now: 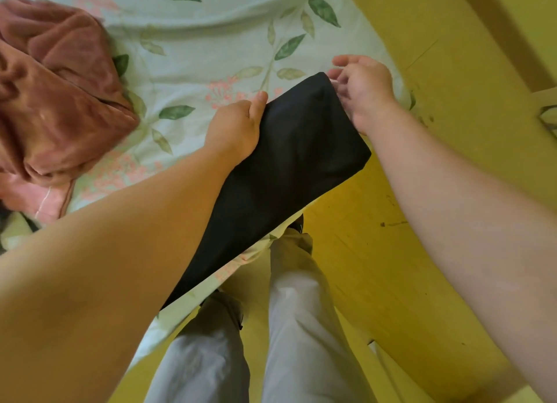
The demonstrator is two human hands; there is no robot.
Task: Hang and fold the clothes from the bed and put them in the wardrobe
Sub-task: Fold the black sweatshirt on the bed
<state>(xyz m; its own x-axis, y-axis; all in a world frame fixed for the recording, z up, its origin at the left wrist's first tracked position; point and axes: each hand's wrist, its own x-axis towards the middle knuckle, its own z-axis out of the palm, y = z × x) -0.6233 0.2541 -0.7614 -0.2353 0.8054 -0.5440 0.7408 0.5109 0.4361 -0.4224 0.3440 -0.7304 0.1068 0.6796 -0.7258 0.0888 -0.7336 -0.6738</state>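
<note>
The yellow wood floor (422, 176) has small dark marks (393, 223). A darker brown strip (509, 38) crosses its far right corner.

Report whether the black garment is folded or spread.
Folded: the black garment is a compact flat rectangle with straight edges, gripped by the left hand.

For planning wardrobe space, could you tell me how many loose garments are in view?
2: a folded black garment held in the left hand, and a crumpled pink garment on the bed. More may lie under it.
</note>
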